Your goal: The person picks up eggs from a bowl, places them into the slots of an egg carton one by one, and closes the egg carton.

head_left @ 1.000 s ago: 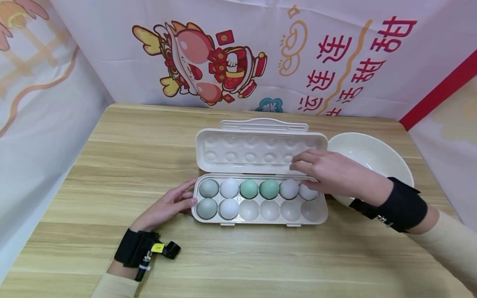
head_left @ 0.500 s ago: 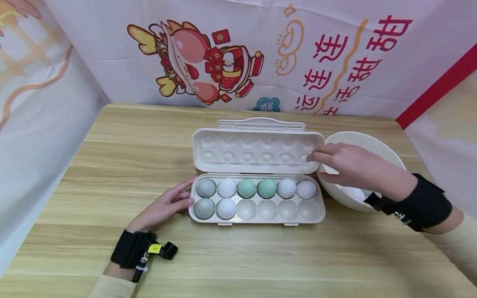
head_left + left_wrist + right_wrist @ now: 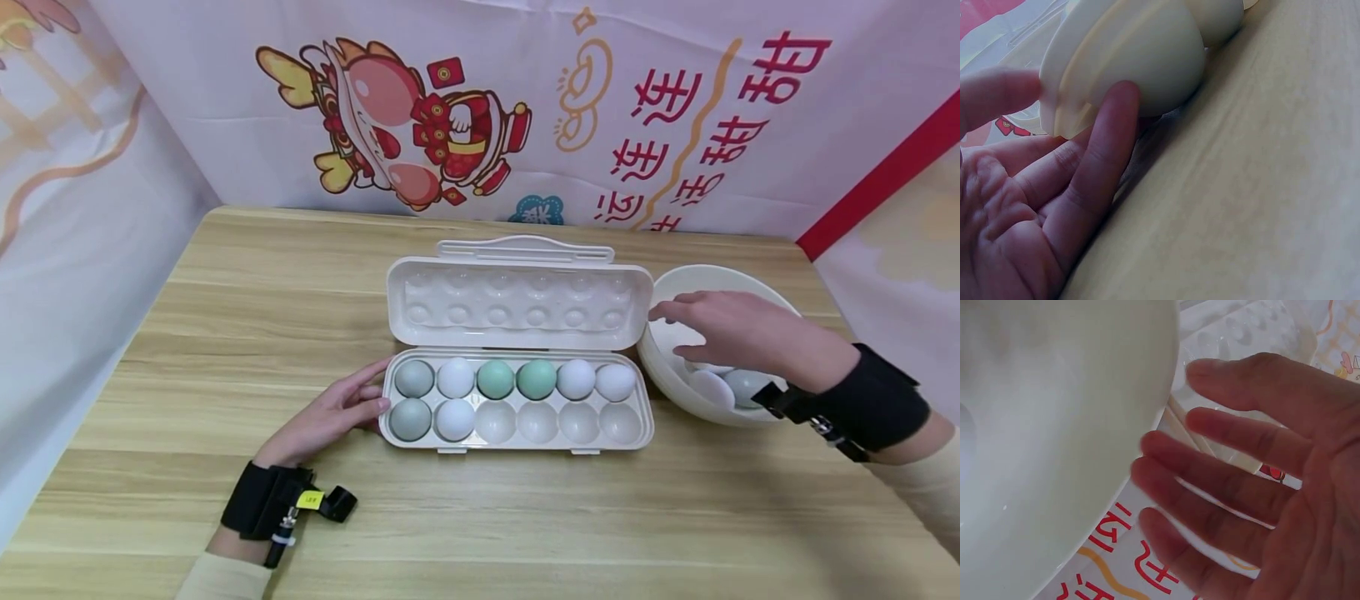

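An egg box (image 3: 517, 442) lies with its lid (image 3: 517, 337) folded back. Eggs sit all along its back row, among them a grey-blue egg (image 3: 414, 378), a green egg (image 3: 496, 380) and a pale egg (image 3: 615, 382). In the front row, only the two leftmost cups hold eggs. My left hand (image 3: 330, 417) grips the box's left end; the left wrist view shows fingers at its rim and under an egg cup (image 3: 1160, 56). Over the white bowl (image 3: 675, 379) is my right hand (image 3: 750, 333), fingers spread and holding nothing. Several eggs (image 3: 711, 389) lie in the bowl, partly hidden by that hand.
A wooden table (image 3: 480, 525) carries the box and bowl, which stand side by side. Behind them hangs a white printed cloth (image 3: 570, 108). Black straps with small cameras sit on both wrists.
My right hand has moved right, from over the rightmost back-row egg to over the bowl, and that egg is now in full view. My left hand keeps its hold on the box.
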Demonstrator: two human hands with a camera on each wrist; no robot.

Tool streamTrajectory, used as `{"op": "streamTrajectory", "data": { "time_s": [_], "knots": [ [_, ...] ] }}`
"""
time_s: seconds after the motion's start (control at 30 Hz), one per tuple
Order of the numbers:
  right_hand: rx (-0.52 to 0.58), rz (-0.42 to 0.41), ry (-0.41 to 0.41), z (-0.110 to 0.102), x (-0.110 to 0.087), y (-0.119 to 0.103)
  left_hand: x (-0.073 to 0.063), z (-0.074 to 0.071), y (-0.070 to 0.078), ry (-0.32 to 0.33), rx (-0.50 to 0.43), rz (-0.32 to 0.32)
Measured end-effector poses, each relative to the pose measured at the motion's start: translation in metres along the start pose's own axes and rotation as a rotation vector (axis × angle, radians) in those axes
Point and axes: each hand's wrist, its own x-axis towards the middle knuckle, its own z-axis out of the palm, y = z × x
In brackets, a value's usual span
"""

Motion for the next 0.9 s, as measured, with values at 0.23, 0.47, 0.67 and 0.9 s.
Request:
{"op": "streamTrajectory", "data": {
  "time_s": [0.23, 0.47, 0.67, 0.9],
  "knots": [
    [0.090, 0.124, -0.158, 0.008, 0.003, 0.008, -0.001, 0.000, 0.000, 0.004, -0.006, -0.006],
    [0.104, 0.128, -0.239, 0.020, 0.007, 0.022, 0.000, 0.000, -0.001, 0.000, -0.012, -0.012],
    [0.117, 0.133, -0.279, 0.022, 0.007, 0.028, 0.000, 0.000, -0.001, -0.010, -0.005, -0.005],
    [0.113, 0.141, -0.313, 0.024, 0.008, 0.030, 0.000, 0.000, -0.001, -0.008, -0.005, -0.002]
  ]
}}
